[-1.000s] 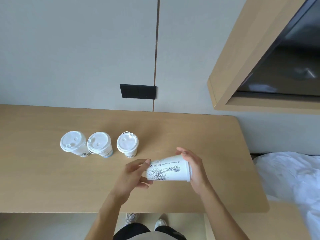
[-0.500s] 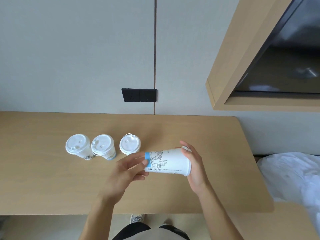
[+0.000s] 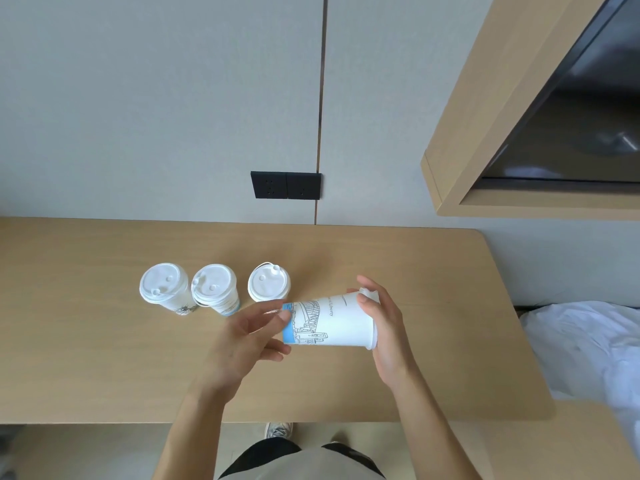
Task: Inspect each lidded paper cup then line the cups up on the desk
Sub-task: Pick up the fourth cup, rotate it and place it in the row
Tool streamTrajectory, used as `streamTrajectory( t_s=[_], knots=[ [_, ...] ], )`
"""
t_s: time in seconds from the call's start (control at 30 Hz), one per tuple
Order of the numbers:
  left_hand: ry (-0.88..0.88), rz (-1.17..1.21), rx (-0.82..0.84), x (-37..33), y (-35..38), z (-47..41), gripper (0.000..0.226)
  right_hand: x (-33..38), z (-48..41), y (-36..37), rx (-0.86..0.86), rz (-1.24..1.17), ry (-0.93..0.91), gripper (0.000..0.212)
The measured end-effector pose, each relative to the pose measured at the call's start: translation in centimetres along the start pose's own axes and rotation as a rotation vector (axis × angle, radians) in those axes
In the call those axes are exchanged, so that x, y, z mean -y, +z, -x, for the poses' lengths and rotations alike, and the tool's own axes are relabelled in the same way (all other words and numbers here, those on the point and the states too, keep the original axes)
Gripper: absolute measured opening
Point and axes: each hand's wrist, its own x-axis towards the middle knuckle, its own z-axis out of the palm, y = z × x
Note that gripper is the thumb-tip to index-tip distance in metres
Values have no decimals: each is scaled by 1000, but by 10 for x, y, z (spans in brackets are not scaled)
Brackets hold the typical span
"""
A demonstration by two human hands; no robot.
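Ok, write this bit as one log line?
step: inspecting | held cup: sideways | left hand: base | right hand: lid end | row: three cups upright

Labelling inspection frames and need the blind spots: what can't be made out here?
Lid of the held cup, head view: the right hand wraps it, so only a sliver shows.
Its base: it faces the left hand and is edge-on to the camera.
Walls of the standing cups: seen from above, their lids hide most of them, and the prints are too small to read.
Contents of any cup: all lids are on.

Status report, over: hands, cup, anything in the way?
Both hands grip fourth cup, sideways: left hand at base, right hand at lid. Three lidded cups stand in row. Nothing blocks next spot.
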Motion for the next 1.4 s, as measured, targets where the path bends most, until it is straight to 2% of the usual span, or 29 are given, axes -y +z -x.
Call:
streamTrajectory(
  t_s=[0.1,0.23,0.4,0.53,0.67,0.77,0.97,1.13,1.27,1.4],
  knots=[
    [30,2,34,-2,-7,2,31,0,1,3,-8,-9,-8,57],
    [-16,-2,9,-4,-8,3,25,0,4,10,8,-7,-25,55],
    [25,8,76,-3,-19,2,48,1,6,13,4,-15,-33,59],
    [-14,28,47,-6,-16,0,47,4,6,18,12,-17,-38,59],
    [24,39,103,-10,-20,-1,44,6,3,18,-14,2,-58,58],
    [-2,-18,27,-15,-16,-3,30,5,1,20,-10,-16,-48,58],
    [40,-22,25,-17,-20,-5,46,6,2,23,-35,-44,-34,58],
    [0,-22,-21,-19,-14,-5,34,5,1,26,-21,-63,-32,57],
    [35,13,-29,-20,-16,-4,50,4,1,25,-18,-80,-32,58],
    [23,10,-73,-17,-14,-4,39,4,2,28,-16,-79,-31,57]
  ],
)
